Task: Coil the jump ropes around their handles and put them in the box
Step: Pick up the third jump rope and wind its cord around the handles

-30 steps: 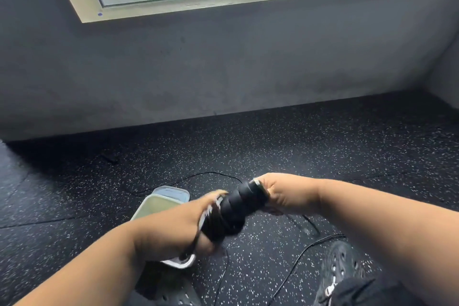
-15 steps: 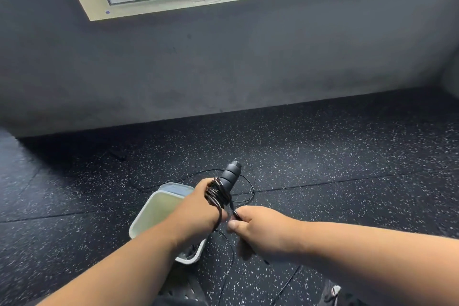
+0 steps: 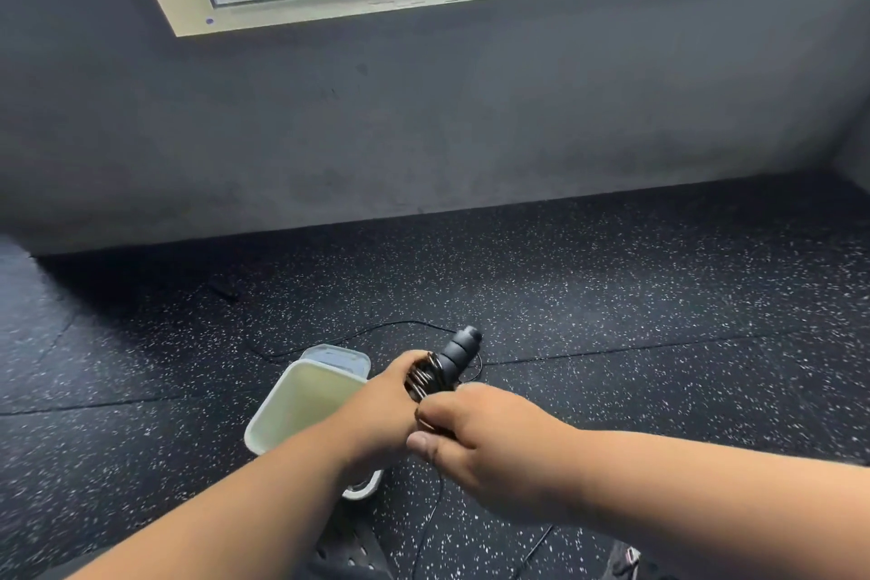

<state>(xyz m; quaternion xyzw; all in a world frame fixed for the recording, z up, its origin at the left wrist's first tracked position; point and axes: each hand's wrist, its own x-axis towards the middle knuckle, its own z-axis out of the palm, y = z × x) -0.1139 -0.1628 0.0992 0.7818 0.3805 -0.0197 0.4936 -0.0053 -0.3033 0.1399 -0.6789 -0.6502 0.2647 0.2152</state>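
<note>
Box [image 3: 301, 396]: pale, open-topped, on speckled floor [image 3: 659, 320] left of centre; near rim hidden behind left forearm. Left hand [image 3: 381, 410]: over box's right edge, fingers curled round black handles [image 3: 459, 351] wrapped in rope coils [image 3: 423, 379]. Right hand [image 3: 494, 443]: just beside left, fingers pinching rope at coils. Loose rope trails on floor beyond box and below hands. Open floor right, up to wall edge. No legible writing.

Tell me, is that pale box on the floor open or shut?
Open: the box shows its pale inside, with no lid over it.
</note>
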